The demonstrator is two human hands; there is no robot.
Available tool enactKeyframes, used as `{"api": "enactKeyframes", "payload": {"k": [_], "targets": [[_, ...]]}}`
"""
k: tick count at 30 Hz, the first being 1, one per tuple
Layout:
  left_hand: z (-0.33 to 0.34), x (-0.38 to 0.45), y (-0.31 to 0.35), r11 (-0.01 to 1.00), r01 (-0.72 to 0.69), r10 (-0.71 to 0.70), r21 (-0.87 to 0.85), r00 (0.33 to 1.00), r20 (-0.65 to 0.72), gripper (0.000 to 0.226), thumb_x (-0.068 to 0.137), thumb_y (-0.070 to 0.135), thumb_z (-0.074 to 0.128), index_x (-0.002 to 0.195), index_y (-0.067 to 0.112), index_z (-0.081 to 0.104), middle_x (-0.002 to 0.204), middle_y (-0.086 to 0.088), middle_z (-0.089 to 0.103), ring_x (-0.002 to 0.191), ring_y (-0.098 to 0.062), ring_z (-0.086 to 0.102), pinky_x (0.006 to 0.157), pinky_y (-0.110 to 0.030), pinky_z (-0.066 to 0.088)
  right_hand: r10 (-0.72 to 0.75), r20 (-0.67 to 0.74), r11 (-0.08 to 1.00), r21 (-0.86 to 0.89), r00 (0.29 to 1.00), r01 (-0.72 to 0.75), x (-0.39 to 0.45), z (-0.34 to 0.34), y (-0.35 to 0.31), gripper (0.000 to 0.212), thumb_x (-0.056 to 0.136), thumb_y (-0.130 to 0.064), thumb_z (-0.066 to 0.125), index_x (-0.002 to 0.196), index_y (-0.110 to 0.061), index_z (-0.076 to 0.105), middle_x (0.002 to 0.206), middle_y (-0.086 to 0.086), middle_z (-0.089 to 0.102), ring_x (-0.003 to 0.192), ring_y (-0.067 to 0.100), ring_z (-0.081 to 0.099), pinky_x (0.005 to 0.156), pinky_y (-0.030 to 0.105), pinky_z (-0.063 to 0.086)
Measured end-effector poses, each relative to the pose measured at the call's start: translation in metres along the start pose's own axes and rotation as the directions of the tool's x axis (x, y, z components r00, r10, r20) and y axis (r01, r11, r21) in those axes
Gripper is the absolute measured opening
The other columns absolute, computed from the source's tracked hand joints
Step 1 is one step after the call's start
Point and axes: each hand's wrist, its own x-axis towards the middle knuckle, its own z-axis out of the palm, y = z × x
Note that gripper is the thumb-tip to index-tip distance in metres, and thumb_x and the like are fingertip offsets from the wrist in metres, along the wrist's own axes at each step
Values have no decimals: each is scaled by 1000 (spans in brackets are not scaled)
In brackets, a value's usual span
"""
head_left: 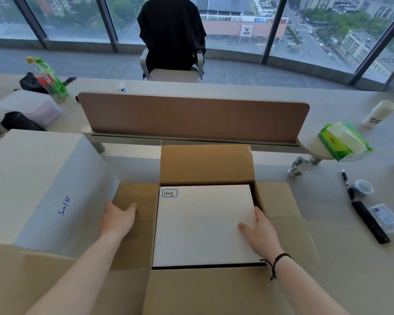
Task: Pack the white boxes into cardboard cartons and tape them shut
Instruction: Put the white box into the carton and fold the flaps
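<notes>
Only the head view to go on, looking down at a desk [127,164] with an open cardboard carton [205,164] right in the middle, all four flaps folded out. A white box [203,226] with a little handwritten label [169,193] in its far left corner sits inside the carton, lying flat and filling nearly the whole opening (there's just a thin dark gap along the near edge). The right hand [261,235] lies on the box's right side, thumb flat on top and the fingers reaching over the right edge toward the carton wall; they look fairly straight, pressing rather than gripping. The left hand [117,217] rests on the carton's left flap [137,196], fingers spread and relaxed, holding nothing. To the left sits a bigger white box [43,185] with blue writing on its side, up against the carton's left flap. Over on the right there's a pen [347,183], a black utility knife [370,225], a tissue pack [344,142] and a paper cup [379,113]. I'd say this is the seating step: the box is in and being pushed down level. Next would be folding the flaps shut, short ones first, then taping the seam, though I can't pick out a tape roll for sure anywhere here.
</notes>
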Motion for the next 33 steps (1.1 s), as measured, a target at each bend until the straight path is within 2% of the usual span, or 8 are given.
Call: {"api": "enactKeyframes", "payload": {"k": [4,6,12,16,21,27,30,33], "targets": [[-6,1,3,999,-35,35,-15,999,9,83,76,62,61,143,16,42,134,-8,60,119,-36,59,101,-54,49,-40,-1,994,-106,999,40,1,-3,-5,71,97,-21,64,158,-16,27,156,-3,39,146,18,34,116,29,27],[-9,-7,12,998,-61,61,-8,998,-14,87,78,62,61,145,13,39,138,-11,58,124,-38,56,105,-55,46,-67,30,982,-173,997,71,2,-2,-7,76,97,-23,63,160,-18,21,165,-1,25,151,17,24,120,30,21],[-21,-37,53,981,-196,196,-1,981,3,80,92,50,63,155,13,29,152,-9,46,139,-31,44,113,-45,38,-105,96,955,-268,990,127,-1,2,-7,74,99,-28,60,160,-22,19,169,-1,3,155,13,9,118,25,17],[-12,-60,79,944,-320,310,82,944,113,64,95,50,56,148,20,39,143,-4,54,133,-29,48,108,-43,41,-122,114,944,-293,986,151,-3,1,-8,76,98,-30,61,160,-21,18,169,2,2,155,13,7,119,25,16],[25,-90,79,861,-470,410,196,868,281,63,99,49,46,155,28,27,152,1,47,136,-27,47,112,-45,40,-143,130,934,-309,981,177,-6,-3,-7,74,99,-30,60,160,-22,20,169,0,3,155,14,9,119,26,16],[85,-113,45,700,-603,387,383,770,507,56,105,43,32,157,23,26,163,-3,29,148,-28,27,117,-44,31,-189,171,914,-328,967,237,-9,-10,-2,66,101,-30,56,159,-24,24,169,1,2,155,15,11,119,26,17],[102,-115,34,646,-618,389,447,771,504,61,107,37,28,161,15,10,170,-2,4,156,-31,-1,124,-48,14,-243,172,901,-325,955,287,-10,-17,0,60,102,-30,54,157,-24,30,169,-1,7,154,13,13,118,24,18],[113,-119,32,648,-595,388,475,795,466,66,107,38,28,161,14,0,170,-5,-3,155,-34,-7,126,-49,4,-284,117,926,-223,952,304,-9,-28,3,49,104,-31,50,151,-26,40,167,-5,15,152,12,18,115,23,19]]}}
